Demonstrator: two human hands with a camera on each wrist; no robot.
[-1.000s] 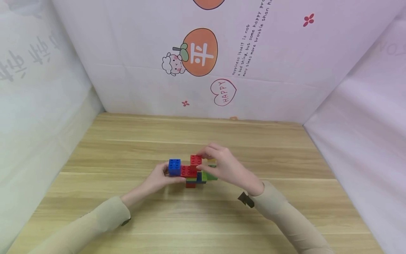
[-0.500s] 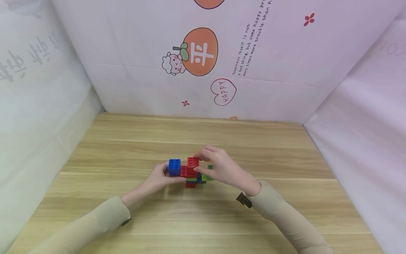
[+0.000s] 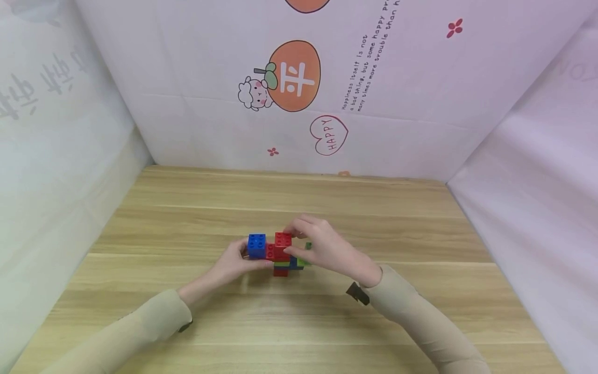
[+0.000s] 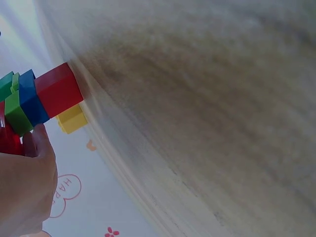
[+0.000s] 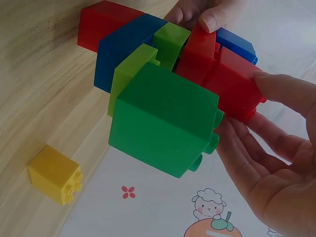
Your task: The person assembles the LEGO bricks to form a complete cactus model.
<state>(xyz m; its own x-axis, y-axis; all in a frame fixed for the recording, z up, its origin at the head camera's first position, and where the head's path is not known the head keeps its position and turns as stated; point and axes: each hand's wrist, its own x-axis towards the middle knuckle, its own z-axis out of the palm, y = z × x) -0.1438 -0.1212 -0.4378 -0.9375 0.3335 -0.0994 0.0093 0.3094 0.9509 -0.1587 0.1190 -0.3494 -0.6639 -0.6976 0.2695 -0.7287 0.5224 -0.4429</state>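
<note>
A structure of toy building bricks stands mid-table, in several colours. My left hand point(image 3: 235, 263) grips its left part, thumb along the near side, beside the raised blue brick point(image 3: 257, 245). My right hand point(image 3: 327, 249) pinches a square red brick point(image 3: 283, 240) between thumb and fingers; it sits against the longer red brick point(image 5: 197, 57) below. In the right wrist view a large green brick point(image 5: 163, 118) faces the camera, with a light green brick point(image 5: 170, 42), a dark blue brick point(image 5: 126, 42) and another red brick point(image 5: 106, 24) behind it.
A loose yellow brick point(image 5: 54, 173) lies on the wooden table point(image 3: 280, 322), mostly hidden behind the right hand in the head view. White printed sheets point(image 3: 196, 104) rise at the back and both sides.
My right hand has moved slightly left and lower with the square red brick, bringing it against the longer red brick. The left hand stays in place.
</note>
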